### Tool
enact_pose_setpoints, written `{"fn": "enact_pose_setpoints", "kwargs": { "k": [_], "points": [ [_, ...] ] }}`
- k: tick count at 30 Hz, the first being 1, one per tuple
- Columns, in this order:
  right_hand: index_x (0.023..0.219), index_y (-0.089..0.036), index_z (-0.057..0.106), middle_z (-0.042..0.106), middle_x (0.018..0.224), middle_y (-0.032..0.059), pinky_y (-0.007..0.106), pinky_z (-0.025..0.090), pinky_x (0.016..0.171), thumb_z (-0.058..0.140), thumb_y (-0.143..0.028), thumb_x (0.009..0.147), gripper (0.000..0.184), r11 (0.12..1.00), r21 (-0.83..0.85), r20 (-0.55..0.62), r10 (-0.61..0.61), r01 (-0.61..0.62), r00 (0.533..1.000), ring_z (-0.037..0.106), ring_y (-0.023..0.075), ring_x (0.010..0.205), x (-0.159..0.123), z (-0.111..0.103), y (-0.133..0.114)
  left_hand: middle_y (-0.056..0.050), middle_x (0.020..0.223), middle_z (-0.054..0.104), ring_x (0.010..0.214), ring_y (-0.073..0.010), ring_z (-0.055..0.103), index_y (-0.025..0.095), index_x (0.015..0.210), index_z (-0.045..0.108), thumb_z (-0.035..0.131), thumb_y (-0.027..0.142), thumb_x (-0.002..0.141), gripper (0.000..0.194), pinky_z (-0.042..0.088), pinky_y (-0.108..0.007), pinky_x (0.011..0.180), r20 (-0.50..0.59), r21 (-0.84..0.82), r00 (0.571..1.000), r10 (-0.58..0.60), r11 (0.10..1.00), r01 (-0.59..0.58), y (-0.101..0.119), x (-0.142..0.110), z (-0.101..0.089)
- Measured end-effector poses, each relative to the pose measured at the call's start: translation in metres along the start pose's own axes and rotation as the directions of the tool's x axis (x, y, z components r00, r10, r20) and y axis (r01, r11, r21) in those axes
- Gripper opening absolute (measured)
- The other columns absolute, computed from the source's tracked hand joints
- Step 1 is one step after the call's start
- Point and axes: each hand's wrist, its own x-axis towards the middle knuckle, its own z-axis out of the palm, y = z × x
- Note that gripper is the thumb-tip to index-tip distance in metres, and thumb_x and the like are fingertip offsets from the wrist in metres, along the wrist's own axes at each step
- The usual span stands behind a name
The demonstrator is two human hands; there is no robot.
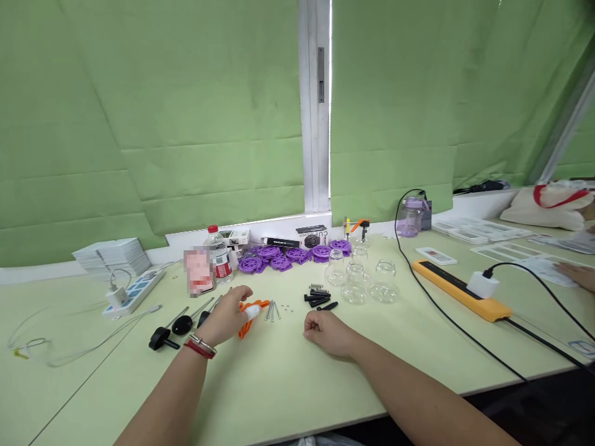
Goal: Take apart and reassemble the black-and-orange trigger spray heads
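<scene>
Where left hand (227,317) reaches, orange parts (244,329).

The left hand (227,317) partly covers the orange pieces (245,330) at lower centre, so its grip cannot be told. The right hand's (328,332) curled fingers hide its palm. Nearby tiny bits (287,307) are too small to identify. Pixelation blurs the pink phone (199,272) left of centre. The right edge cuts off a co-worker's arm (583,277); the bottom edge crops both forearms (409,385).
</scene>
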Motion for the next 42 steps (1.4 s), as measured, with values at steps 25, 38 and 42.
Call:
{"fn": "enact_pose_setpoints", "kwargs": {
  "k": [25,38,42],
  "points": [
    [0.081,-0.018,0.06,0.06,0.075,-0.0007,0.023,0.04,0.062,0.059,-0.011,0.069,0.014,0.992,0.122,-0.019,0.029,-0.026,0.999,0.052,0.012,0.067,0.014,0.004,-0.002,-0.003,0.086,0.057,0.074,-0.0149,0.051,0.019,0.102,0.054,0.051,0.025,0.078,0.024,0.041,-0.027,0.067,0.214,-0.388,0.921,0.325,0.894,-0.225,0.034,-0.005,0.098],
    [0.083,-0.017,0.066,0.066,0.089,0.0089,0.026,0.04,0.065,0.055,-0.004,0.069,0.021,0.792,-0.608,-0.109,-0.016,-0.054,0.994,0.058,0.0198,0.08,0.091,-0.079,-0.011,-0.004,0.086,0.061,0.076,-0.0176,0.054,0.021,0.087,0.062,0.05,0.029,0.078,0.017,0.04,-0.028,0.068,0.297,-0.159,0.888,0.352,0.935,-0.318,0.02,-0.002,0.09],
    [0.078,-0.018,0.068,0.066,0.085,0.0089,0.026,0.039,0.063,0.059,0.003,0.061,0.029,0.723,-0.687,-0.054,0.052,-0.075,0.997,0.059,0.0217,0.079,0.111,-0.085,-0.002,-0.004,0.086,0.061,0.075,-0.0171,0.054,0.021,0.086,0.063,0.051,0.031,0.078,0.018,0.04,-0.027,0.066,0.324,-0.173,0.88,0.348,0.936,-0.306,0.016,0.0,0.085]
  ]
}}
